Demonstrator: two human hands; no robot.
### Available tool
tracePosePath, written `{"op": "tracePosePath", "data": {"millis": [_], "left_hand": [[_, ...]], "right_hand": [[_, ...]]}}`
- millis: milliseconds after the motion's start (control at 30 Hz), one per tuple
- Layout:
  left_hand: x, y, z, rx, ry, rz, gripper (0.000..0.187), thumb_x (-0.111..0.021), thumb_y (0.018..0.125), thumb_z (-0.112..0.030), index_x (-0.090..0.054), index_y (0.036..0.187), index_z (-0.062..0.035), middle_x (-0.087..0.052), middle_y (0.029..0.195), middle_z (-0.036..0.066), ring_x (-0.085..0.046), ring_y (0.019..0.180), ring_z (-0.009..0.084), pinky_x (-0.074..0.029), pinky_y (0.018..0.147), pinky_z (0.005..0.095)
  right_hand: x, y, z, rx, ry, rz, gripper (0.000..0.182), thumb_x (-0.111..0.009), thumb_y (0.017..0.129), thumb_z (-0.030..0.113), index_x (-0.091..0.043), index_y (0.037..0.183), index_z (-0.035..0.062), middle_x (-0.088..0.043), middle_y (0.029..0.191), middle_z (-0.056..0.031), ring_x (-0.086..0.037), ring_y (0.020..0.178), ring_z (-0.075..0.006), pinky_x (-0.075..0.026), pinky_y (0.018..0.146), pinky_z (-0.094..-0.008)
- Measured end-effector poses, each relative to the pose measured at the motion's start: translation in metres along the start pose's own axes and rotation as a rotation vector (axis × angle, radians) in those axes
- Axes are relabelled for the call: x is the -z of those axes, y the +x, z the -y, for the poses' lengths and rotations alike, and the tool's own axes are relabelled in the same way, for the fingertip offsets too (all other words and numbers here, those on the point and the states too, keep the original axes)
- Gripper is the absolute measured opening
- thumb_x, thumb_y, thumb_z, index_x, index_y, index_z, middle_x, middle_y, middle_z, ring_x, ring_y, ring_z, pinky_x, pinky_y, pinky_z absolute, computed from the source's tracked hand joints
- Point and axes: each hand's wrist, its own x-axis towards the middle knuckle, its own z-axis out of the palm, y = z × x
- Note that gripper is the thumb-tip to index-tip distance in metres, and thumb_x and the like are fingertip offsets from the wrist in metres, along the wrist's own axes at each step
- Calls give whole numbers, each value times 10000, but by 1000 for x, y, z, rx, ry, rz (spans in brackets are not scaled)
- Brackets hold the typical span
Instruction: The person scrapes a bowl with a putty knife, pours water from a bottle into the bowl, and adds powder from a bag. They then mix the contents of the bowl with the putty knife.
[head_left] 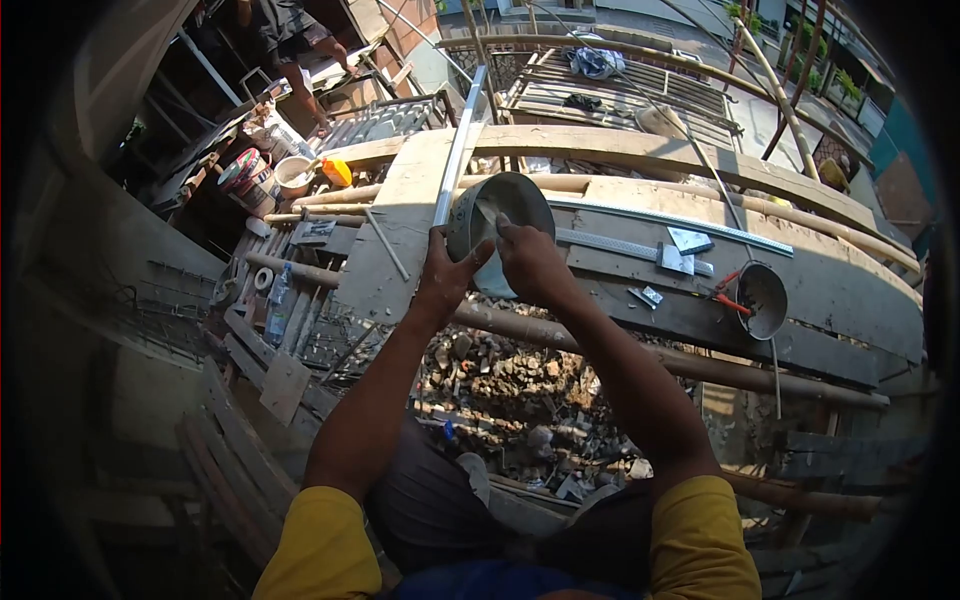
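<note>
Above the plank edge [400, 250], both hands [490, 265] gripping a metal bowl [500, 215].

Round metal tin [505, 215] between hands: dull silver-grey, pale glare at 12 o'clock rim. Second round tin [765, 300] at 3 o'clock: dark grey inside. Pliers [728, 293] beside it: red handles. Metal strips [690, 225]: bright silver, dotted holes. Plank tabletop [400, 230]: weathered beige-grey. Sleeves [315, 545]: mustard yellow. Bucket [250, 180] at 10 o'clock: white, red and multicolour label. Rubble [510, 385] below: grey-brown.
</note>
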Motion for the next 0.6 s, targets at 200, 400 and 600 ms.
{"op": "tracePosePath", "data": {"millis": [200, 400, 600], "left_hand": [[15, 17, 12, 236, -161, -138, 561, -667, 873, -488, -523, 1128, -11, -595, 993, 55, -578, 847, 114, -485, 766, 281], [31, 21, 22, 201, 82, -176, 788, -632, 808, -651, -595, 1164, 51, -660, 911, 147, -617, 858, 209, -482, 818, 344], [27, 15, 8, 121, 590, 22, 802, -664, 789, -612, -566, 1263, 27, -675, 1074, 208, -652, 1013, 293, -478, 910, 371]], "right_hand": [[19, -1, -5, 148, -298, 126, 233, -447, 900, 136, -620, 978, 1, -661, 841, -245, -646, 787, -421, -496, 727, -533], [38, 4, -43, 374, -635, -37, 213, -498, 860, 71, -620, 1035, 77, -639, 891, -135, -656, 779, -313, -512, 685, -457], [19, -4, -64, 467, -842, -142, 249, -542, 857, 95, -618, 1088, 147, -587, 1094, -59, -608, 953, -224, -517, 748, -426]]}}
